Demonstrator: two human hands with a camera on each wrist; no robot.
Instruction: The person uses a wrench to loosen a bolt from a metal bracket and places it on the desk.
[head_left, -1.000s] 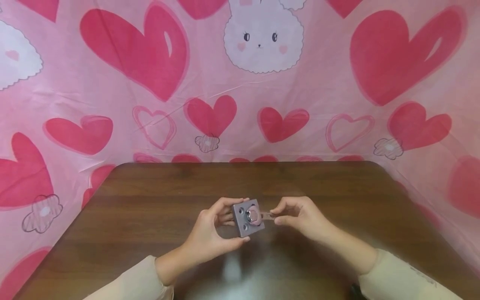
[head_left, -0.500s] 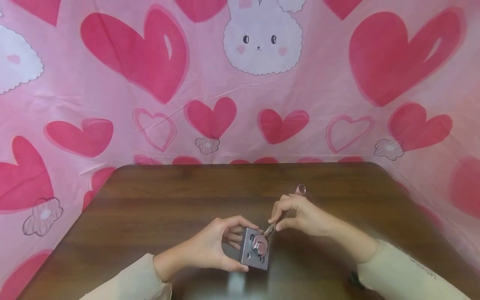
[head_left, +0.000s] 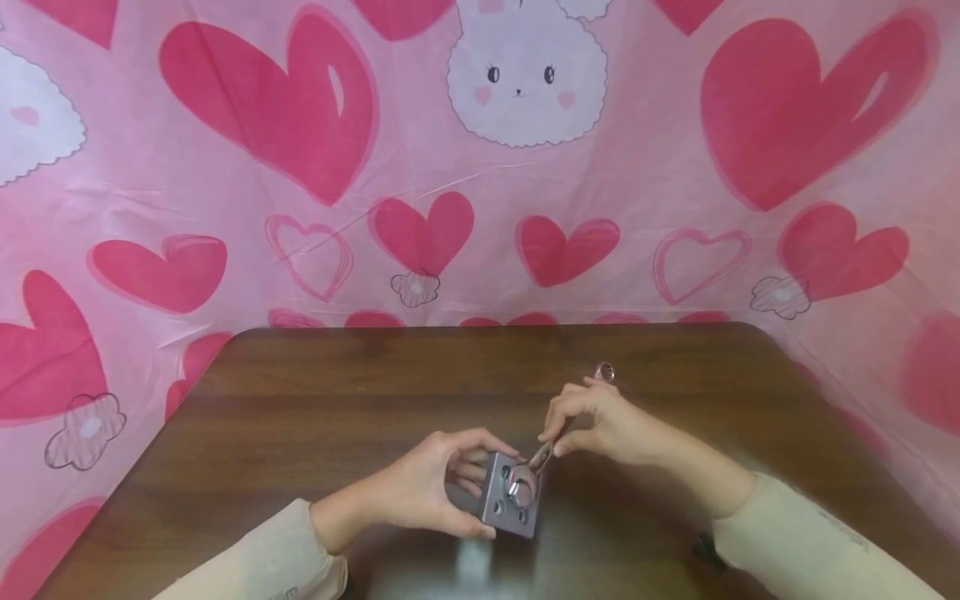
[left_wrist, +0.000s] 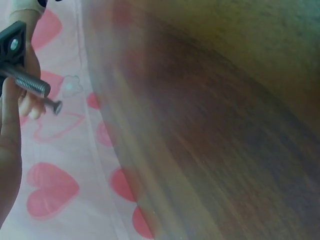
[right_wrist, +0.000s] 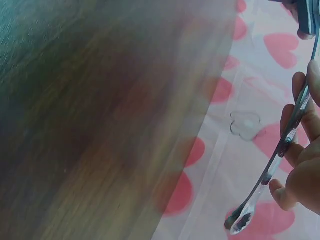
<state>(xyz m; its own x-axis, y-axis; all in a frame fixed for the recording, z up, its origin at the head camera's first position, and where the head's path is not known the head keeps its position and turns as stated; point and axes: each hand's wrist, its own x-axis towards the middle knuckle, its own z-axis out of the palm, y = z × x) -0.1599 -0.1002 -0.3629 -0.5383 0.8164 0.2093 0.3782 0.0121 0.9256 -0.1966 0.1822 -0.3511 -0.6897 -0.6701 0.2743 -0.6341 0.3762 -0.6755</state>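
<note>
My left hand (head_left: 427, 483) grips a grey square plate (head_left: 491, 521) by its edges, thumb below and fingers above. Several holes surround a large hex bolt head (head_left: 519, 493) on the plate's face. The bolt's threaded shank (left_wrist: 32, 82) sticks out of the back in the left wrist view. My right hand (head_left: 600, 421) pinches a shiny combination wrench (head_left: 542, 457) by its shaft, between thumb and fingers. The wrench's open end sits around the bolt head. Its ring end (right_wrist: 242, 221) points away past the fingers in the right wrist view.
Both hands are raised over a dark brown wooden table (head_left: 337, 367) with rounded far corners. Behind it hangs a pink cloth (head_left: 637, 150) with hearts and a rabbit print. A small dark object (head_left: 708, 550) shows beside the right sleeve (head_left: 795, 533).
The plate has come down and a little right and tilted. The wrench has swung from pointing sideways to pointing up and away, its ring end now visible. In the last half second little has moved.
</note>
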